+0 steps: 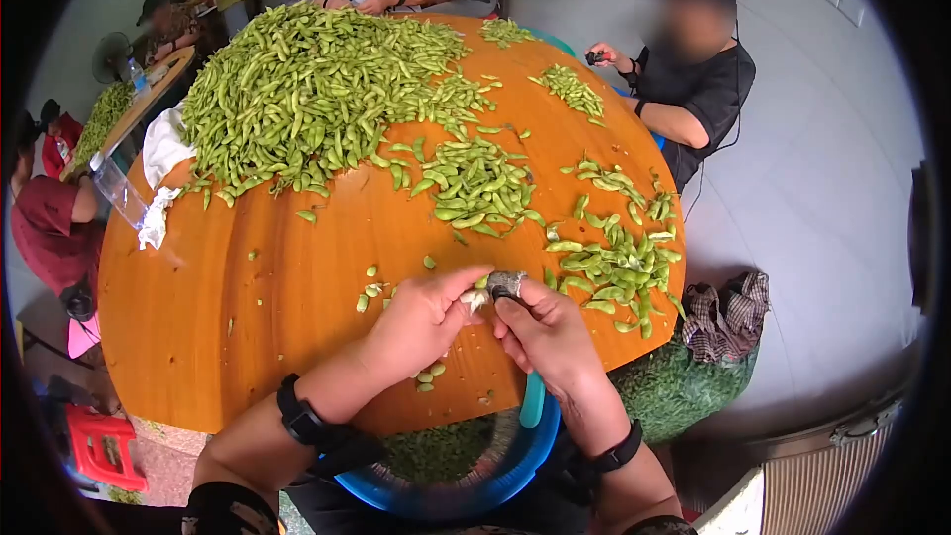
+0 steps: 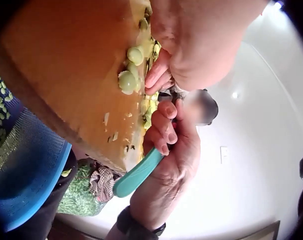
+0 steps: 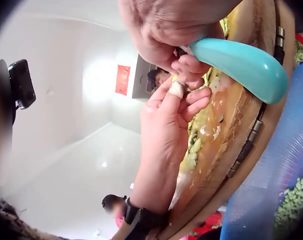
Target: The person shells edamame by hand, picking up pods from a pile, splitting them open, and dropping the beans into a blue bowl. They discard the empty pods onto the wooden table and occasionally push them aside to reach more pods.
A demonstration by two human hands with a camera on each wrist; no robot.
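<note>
My left hand [image 1: 421, 322] and right hand [image 1: 550, 337] meet over the front of the round table. Between left thumb and forefinger a bit of green bean pod [image 1: 482, 280] shows, pinched; a white wrap covers that thumb's tip in the right wrist view. The curled right fingers grip a tool with a teal handle [image 3: 246, 67], which sticks out below the palm; its working end is hidden by the fingers. Grey tape [image 1: 508, 284] wraps a right finger. Shelled beans [image 2: 127, 81] and scraps lie on the wood under the hands.
A large heap of green pods [image 1: 297, 89] covers the table's far left, with smaller piles [image 1: 475, 188] nearer and at right [image 1: 624, 267]. A blue basin [image 1: 540, 456] holding shelled beans sits below the table edge. A person in black [image 1: 693, 79] sits at the right.
</note>
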